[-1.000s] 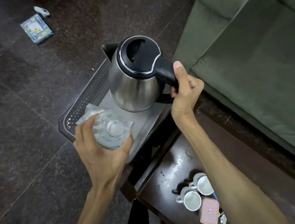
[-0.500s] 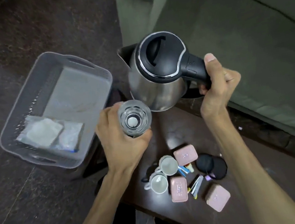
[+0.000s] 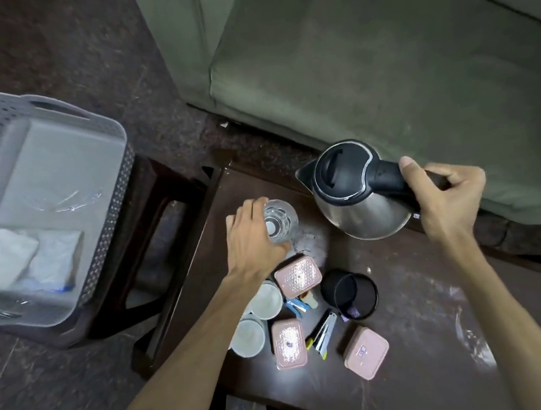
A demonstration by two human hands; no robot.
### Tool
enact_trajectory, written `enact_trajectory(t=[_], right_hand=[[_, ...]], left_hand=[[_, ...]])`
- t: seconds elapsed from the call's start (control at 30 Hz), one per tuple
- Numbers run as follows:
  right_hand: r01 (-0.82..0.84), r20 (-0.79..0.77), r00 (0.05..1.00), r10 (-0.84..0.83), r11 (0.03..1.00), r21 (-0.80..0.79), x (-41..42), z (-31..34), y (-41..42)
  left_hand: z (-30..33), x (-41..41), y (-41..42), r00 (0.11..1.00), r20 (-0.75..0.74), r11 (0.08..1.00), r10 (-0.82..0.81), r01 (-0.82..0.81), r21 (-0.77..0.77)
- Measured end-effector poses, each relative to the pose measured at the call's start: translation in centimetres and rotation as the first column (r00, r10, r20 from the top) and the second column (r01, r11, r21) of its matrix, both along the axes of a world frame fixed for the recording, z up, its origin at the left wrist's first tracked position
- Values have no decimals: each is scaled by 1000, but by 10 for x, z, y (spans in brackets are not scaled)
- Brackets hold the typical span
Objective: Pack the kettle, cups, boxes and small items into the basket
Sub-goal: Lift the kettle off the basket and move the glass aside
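The right hand [image 3: 444, 200] is wrapping its fingers round the black handle of the shiny steel kettle [image 3: 359, 194], and the left hand [image 3: 252, 237] is cupping a clear drinking glass [image 3: 279, 220], both over the dark wooden worktop [image 3: 419, 306], likely so they can go into the grey plastic basket [image 3: 103, 203] on the stool.

Kettle [image 3: 361, 218] glossy steel, matt black plastic lid; basket [image 3: 117, 202] perforated grey plastic.

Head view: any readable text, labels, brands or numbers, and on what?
None can be read.
Sticker on the far-right pink box: too small and blurred.
Mark on the middle pink box lid: too small.
Tag by the kettle base: unreadable.
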State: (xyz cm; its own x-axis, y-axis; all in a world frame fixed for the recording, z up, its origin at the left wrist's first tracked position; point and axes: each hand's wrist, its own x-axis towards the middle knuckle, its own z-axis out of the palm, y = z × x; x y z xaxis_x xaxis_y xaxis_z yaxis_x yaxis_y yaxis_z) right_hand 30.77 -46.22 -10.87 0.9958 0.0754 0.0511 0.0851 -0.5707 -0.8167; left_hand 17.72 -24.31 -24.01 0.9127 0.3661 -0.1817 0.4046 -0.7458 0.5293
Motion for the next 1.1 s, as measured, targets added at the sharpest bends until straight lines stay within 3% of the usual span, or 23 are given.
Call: enact_trajectory(t=[0.47, 0.87, 1.1], right_hand=[[-158, -41, 987, 157, 872, -463, -20, -2, 14], [-136, -19, 987, 160, 762, -633, -27, 12, 40], [-155, -20, 982, 187, 745, -649, -27, 20, 49]], left_hand=[[-18, 0, -10, 999, -18, 996, 41, -42, -78], [-16, -6, -8, 992, -56, 972, 112, -121, -203], [-18, -7, -7, 990, -62, 976, 127, -136, -171]])
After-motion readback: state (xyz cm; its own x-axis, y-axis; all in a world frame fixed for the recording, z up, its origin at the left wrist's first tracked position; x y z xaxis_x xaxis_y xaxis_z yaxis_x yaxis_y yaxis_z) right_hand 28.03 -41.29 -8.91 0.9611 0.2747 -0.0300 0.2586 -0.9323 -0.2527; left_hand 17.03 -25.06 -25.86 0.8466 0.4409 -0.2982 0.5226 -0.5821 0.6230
